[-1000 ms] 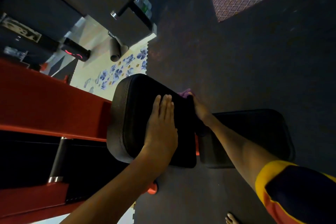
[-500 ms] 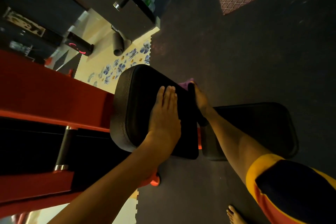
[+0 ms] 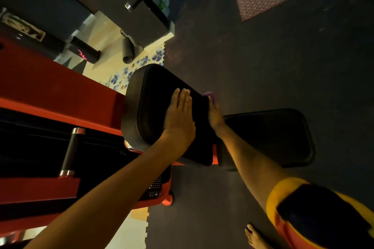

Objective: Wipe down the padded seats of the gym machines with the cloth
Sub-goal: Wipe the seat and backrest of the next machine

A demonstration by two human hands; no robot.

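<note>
Left hand (image 3: 179, 119) lay flat on tilted black pad (image 3: 155, 95), fingers straight, released — steadying it. Right hand (image 3: 215, 114) at pad's side edge, purple cloth (image 3: 208, 94) peeking past its fingertips; grip hidden, could not tell if clenched. Second seat pad (image 3: 269, 133) just beside, lower. Cloth likely soft, light, limp — best bunched in palm. Padding probably smooth-skinned, slightly yielding, tolerant of firm pressure.

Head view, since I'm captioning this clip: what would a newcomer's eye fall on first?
The black padded seat in the centre, with the left hand lying flat on its top. The right hand is at the seat's right edge, a bit of purple cloth showing at its fingertips. The bright red machine frame fills the left side.
</note>
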